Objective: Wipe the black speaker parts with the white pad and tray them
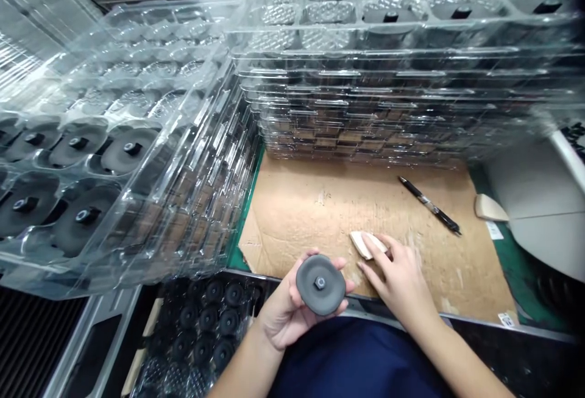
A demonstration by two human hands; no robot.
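Observation:
My left hand (295, 312) is closed around the rim of a dark grey rounded disc (309, 288), its face turned up and a small black stud with a metal centre showing in the middle. To the right, just above the cardboard sheet (292, 203), my right hand (400, 273) has its fingertips on a small white wedge-shaped pad (361, 244). The thumb sits on the pad's near side and the fingers on its far side. A black pen (429, 205) lies on the cardboard beyond that hand.
Tall stacks of clear plastic trays stand at the left (183, 203) and the back (365, 99), some pockets holding similar discs. A second beige wedge pad (490, 208) lies at the right by a white bin (539, 203). Below left, another tray (201, 325) holds several dark round parts.

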